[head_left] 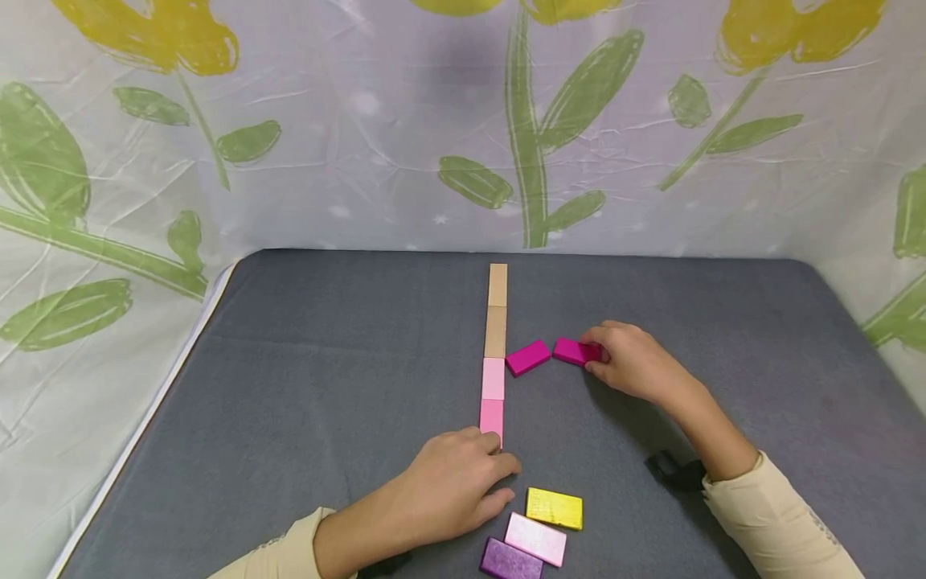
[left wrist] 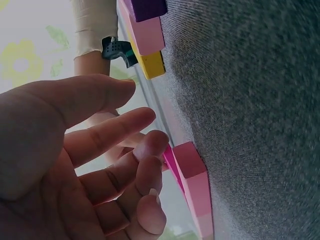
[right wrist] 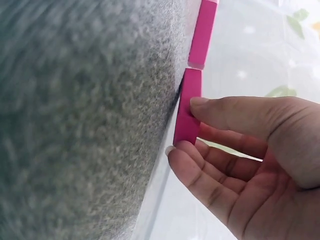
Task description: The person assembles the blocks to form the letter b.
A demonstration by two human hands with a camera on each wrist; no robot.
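My right hand (head_left: pixel 640 362) pinches the right end of a magenta block (head_left: pixel 571 351) between thumb and fingers; the right wrist view shows the thumb on its face. Its left end sits close to a second magenta block (head_left: pixel 529 358), which lies at a slant. That one's left end meets the side of a straight column of blocks, at the light pink block (head_left: pixel 493 378). Below it, a deeper pink block (head_left: pixel 491 416) is partly hidden by my left hand (head_left: pixel 448 482). The left wrist view shows the left fingers (left wrist: pixel 112 135) loosely bent, holding nothing, beside this column's near end.
Two tan blocks (head_left: pixel 495 331) form the far part of the column. Near the front lie a yellow block (head_left: pixel 554 509), a pale pink block (head_left: pixel 535 539) and a purple block (head_left: pixel 511 559), close together. A grey cloth (head_left: pixel 325 346) covers the table, and a flower-printed curtain (head_left: pixel 376 121) hangs behind.
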